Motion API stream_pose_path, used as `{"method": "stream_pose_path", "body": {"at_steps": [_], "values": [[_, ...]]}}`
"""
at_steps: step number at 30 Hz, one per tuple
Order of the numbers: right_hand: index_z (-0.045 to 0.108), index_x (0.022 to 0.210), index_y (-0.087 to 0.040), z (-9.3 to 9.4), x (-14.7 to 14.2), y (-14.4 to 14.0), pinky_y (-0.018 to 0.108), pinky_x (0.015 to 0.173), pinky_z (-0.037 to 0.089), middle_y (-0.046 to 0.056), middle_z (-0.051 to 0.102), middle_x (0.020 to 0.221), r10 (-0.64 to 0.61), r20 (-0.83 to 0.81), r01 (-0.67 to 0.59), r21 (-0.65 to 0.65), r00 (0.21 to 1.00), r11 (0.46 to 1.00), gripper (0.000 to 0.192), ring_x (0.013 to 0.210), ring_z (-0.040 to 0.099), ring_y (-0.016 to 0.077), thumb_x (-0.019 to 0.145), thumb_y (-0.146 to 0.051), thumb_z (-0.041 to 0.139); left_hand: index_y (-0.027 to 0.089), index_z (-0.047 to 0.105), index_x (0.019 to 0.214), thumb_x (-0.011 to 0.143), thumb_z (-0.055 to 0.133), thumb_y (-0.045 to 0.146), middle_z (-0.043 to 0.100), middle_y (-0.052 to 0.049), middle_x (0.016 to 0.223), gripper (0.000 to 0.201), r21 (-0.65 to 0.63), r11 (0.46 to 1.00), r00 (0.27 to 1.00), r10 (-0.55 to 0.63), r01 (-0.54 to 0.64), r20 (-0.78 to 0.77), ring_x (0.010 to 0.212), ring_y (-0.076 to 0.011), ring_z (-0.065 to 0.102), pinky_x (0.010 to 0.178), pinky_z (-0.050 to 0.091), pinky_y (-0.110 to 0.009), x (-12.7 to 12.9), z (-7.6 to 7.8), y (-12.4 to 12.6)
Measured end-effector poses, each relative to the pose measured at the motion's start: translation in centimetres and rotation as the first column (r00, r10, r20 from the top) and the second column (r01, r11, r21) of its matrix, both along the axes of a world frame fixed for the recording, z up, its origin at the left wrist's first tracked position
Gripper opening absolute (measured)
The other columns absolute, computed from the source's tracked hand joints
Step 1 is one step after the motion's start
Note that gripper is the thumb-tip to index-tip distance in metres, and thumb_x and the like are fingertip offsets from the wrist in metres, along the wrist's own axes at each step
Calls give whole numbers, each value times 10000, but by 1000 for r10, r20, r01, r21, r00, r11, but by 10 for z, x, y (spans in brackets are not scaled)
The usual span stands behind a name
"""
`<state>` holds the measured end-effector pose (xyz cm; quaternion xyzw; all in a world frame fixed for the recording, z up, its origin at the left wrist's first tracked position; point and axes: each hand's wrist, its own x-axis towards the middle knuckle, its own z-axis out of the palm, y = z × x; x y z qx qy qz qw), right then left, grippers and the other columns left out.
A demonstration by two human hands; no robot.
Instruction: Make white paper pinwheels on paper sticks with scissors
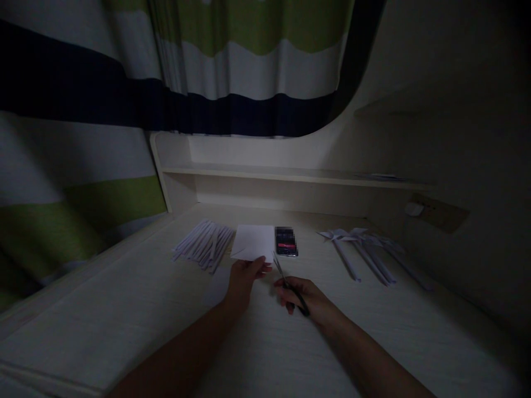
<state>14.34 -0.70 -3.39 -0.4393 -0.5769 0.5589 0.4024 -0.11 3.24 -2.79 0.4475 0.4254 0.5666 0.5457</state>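
My left hand [249, 272] pinches the near edge of a square white sheet of paper [254, 239], thumb on top and fingers beneath. A slanting line, a cut or crease, shows at the sheet's near left corner. In my right hand [301, 293] is a pair of scissors [280, 267] with black handles. The blades point up and left, their tips at the sheet's near right corner. Whether the blades touch the paper I cannot tell. Under my left wrist another pale sheet [216, 287] lies flat on the table.
Rolled white paper sticks [203, 243] lie heaped on the left. A phone [286, 241] rests right of the sheet. Several paper pinwheels [352, 243] on sticks lie at the right. A shelf [265, 174] runs along the back, below a striped curtain [257, 66].
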Motion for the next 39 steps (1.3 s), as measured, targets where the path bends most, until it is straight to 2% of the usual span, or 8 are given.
{"method": "stream_pose_path", "body": {"at_steps": [8, 22, 34, 39], "values": [[579, 832, -144, -6, 0, 0, 199, 393, 314, -31, 514, 528, 63, -30, -63, 6, 998, 998, 329, 416, 430, 72, 656, -422, 592, 84, 646, 655, 592, 654, 293, 668, -93, 608, 218, -14, 1000, 1000, -23, 23, -9, 592, -180, 620, 559, 463, -255, 0, 3, -2], [577, 780, -153, -2, -3, -2, 202, 393, 311, -47, 481, 494, 31, 2, -31, 18, 1000, 999, 309, 402, 414, 73, 650, -433, 590, 98, 649, 614, 590, 648, 308, 667, -77, 596, 212, 5, 1000, 997, -22, 23, -68, 608, -191, 616, 594, 470, -276, 2, 2, -4], [574, 771, -143, -10, -2, 1, 200, 381, 297, -49, 472, 484, 26, 26, -26, 27, 999, 999, 289, 381, 393, 63, 663, -411, 586, 98, 647, 616, 583, 651, 299, 657, -68, 577, 203, 0, 1000, 996, -20, 20, -84, 591, -185, 605, 589, 448, -276, 2, 5, -7], [582, 774, -141, -8, -3, 0, 198, 381, 296, -57, 459, 468, 11, 33, -13, 46, 999, 999, 278, 369, 375, 57, 675, -402, 575, 102, 646, 622, 583, 655, 293, 655, -61, 576, 196, 6, 1000, 996, -27, 27, -84, 577, -170, 595, 580, 439, -262, 2, 5, -7]]}}
